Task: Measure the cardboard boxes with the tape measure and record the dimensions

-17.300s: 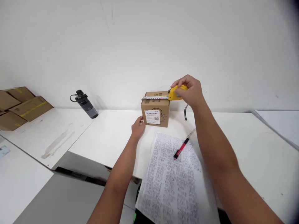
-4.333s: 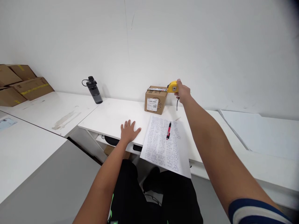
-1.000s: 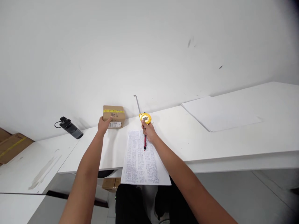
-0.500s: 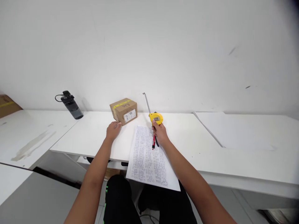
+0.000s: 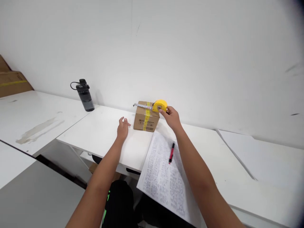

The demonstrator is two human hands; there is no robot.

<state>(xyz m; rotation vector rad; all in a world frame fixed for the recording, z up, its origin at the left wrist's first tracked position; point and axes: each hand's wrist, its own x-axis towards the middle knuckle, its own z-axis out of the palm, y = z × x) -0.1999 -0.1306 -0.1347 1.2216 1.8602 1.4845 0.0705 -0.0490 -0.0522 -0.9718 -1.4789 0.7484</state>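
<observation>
A small cardboard box (image 5: 145, 121) with a yellow tape band stands on the white desk (image 5: 106, 136) by the wall. My right hand (image 5: 172, 117) grips a yellow tape measure (image 5: 159, 105) at the box's top right corner. Its blade (image 5: 142, 106) lies across the box's top toward the left. My left hand (image 5: 123, 128) hovers just left of the box, fingers loosely apart, holding nothing. A written sheet of paper (image 5: 163, 177) lies in front, with a red and black pen (image 5: 171, 153) on it.
A dark water bottle (image 5: 84, 95) stands at the back left. Cardboard boxes (image 5: 11, 83) are stacked at the far left on a neighbouring desk. A large white sheet (image 5: 261, 155) lies to the right. The paper overhangs the desk's front edge above my lap.
The box has been turned so its taped side faces me. My right hand lifted the tape measure from the desk to the box's top; the blade went from upright to flat across it.
</observation>
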